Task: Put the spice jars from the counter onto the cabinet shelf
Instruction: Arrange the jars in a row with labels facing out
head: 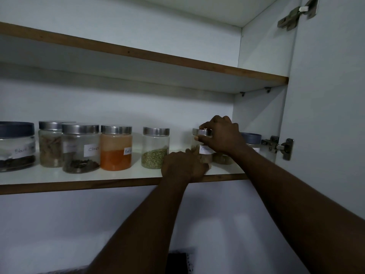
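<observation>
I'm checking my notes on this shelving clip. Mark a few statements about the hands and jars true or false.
1. The right hand grips the lid of the labelled jar. True.
2. The green-seed jar stands between the orange-powder jar and the labelled jar. True.
3. The left hand holds the orange-powder jar. False: it holds the lower part of the labelled jar.
4. The orange-powder jar has a blue lid. False: its lid is silver metal.

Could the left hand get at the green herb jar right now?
Probably yes. The left hand sits just right of the green herb jar on the same shelf, nothing between them, but it would first have to release the labelled jar it grips at the base.
</observation>
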`<state>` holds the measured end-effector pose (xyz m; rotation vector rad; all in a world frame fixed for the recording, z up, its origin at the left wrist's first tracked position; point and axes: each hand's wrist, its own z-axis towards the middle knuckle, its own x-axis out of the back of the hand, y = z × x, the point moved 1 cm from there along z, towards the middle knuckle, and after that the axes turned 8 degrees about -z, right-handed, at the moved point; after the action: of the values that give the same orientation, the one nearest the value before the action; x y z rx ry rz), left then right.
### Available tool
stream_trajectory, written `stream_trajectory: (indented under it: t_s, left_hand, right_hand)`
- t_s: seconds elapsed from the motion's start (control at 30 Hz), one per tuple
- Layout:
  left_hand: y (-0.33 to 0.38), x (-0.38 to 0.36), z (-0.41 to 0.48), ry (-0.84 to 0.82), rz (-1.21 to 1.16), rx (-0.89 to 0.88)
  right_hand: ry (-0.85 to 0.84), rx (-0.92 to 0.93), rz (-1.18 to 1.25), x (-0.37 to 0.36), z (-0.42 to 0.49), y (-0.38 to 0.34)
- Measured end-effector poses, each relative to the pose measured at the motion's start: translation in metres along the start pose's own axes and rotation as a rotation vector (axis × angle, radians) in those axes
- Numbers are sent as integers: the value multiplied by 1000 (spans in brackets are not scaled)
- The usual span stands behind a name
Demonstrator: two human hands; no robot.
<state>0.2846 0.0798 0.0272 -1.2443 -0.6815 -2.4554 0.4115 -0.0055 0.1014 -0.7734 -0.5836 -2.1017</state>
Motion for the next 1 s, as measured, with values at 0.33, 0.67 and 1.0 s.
stream_trajectory:
  t_s: [0.33,0.67,1.0]
  left_hand:
    - [-17,10,-38,222,12,-105]
    - [-64,37,-58,342,-35,-28]
    - [-68,44,-39,154,-53,114]
  right_hand:
    - [159,52,264,29,8,-32]
    - [-233,311,378,27,23,-115]
    - [-118,223,25,17,24,-89]
